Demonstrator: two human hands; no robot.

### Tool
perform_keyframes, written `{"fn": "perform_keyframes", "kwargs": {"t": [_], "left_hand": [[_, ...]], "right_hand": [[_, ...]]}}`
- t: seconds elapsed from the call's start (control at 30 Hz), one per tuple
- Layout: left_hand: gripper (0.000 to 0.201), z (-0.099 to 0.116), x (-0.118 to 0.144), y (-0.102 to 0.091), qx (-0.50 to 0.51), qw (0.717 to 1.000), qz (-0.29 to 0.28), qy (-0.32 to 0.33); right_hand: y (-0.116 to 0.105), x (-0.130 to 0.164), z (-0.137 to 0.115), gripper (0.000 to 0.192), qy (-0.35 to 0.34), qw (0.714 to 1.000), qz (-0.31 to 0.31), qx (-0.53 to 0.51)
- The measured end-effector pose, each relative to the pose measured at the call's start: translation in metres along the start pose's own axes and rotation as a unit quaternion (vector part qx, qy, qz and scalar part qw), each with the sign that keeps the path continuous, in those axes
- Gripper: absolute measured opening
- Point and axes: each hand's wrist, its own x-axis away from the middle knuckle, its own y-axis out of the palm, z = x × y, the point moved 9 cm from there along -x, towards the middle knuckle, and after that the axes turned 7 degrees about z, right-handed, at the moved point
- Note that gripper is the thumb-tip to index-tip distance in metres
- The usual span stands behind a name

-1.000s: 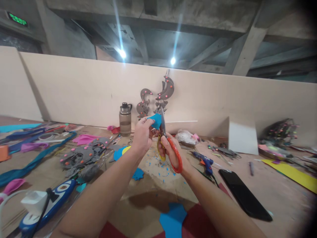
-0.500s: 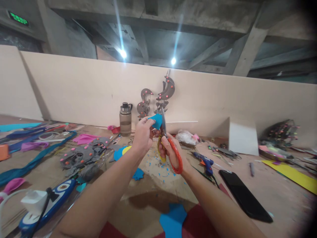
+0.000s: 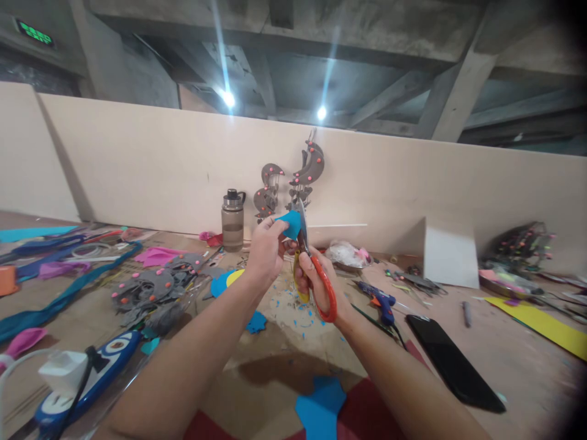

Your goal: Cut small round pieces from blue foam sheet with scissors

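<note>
A brown work table (image 3: 518,366) spreads under and around the scissors (image 3: 330,287), and behind them a long pale partition (image 3: 389,165) crosses the whole view. To the left of the scissors lies a heap of gray cut pieces (image 3: 158,287) dotted pink and orange; a drinking bottle (image 3: 232,223) stands upright beyond them, also to the left. On the near right of the scissors a black phone (image 3: 452,360) rests flat, with a blue glue gun (image 3: 378,299) between it and them. The right hand (image 3: 316,284) has its fingers wrapped about the scissors' handles, blades pointing up. Just left of the blades, the left hand (image 3: 267,247) pinches a small blue piece (image 3: 290,224) with its fingertips; the piece's edge is right at the blades, though whether it sits between them I cannot tell. Tiny blue scraps (image 3: 301,322) lie scattered below the scissors.
</note>
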Motion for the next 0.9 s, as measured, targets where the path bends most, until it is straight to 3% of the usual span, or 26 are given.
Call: {"fn": "perform_keyframes", "kwargs": {"t": [0.43, 0.9], "left_hand": [[0.019, -0.0043, 0.0018, -0.0006, -0.006, 1.0, 0.009, -0.006], [0.026, -0.008, -0.005, 0.0009, -0.02, 1.0, -0.016, -0.01]], "right_hand": [[-0.0023, -0.0002, 0.0077, 0.04, 0.037, 0.999, 0.031, -0.019], [-0.0032, -0.0038, 0.0056, 0.043, 0.007, 0.999, 0.035, -0.001]]}}
